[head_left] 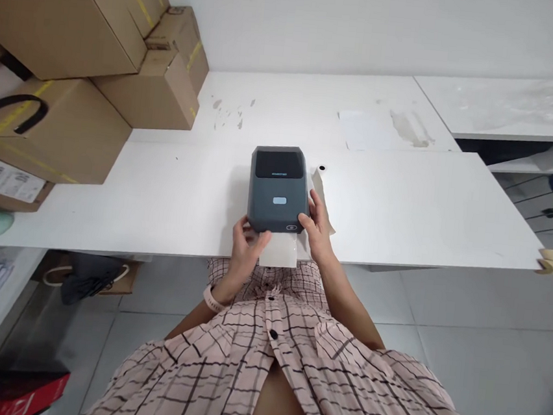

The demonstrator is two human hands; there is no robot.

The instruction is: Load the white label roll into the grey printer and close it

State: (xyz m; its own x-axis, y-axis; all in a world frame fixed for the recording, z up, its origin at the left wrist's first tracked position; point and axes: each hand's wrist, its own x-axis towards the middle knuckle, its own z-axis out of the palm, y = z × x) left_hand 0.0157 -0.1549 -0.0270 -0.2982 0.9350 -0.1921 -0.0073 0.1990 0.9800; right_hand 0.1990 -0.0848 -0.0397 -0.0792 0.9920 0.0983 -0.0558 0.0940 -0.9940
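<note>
A dark grey label printer sits on the white table near its front edge, with a light button on top. From its front a white label strip hangs out over the table edge. My left hand grips the printer's front left corner, its thumb by the strip. Around the front right corner, my right hand holds the printer, thumb on top and fingers along the side. A small paper roll with a curled strip lies beside the right hand, partly hidden by it.
Cardboard boxes with yellow tape are stacked at the left. A flat white paper and a clear plastic scrap lie behind the printer to the right. The white table ends at the right with a padded corner.
</note>
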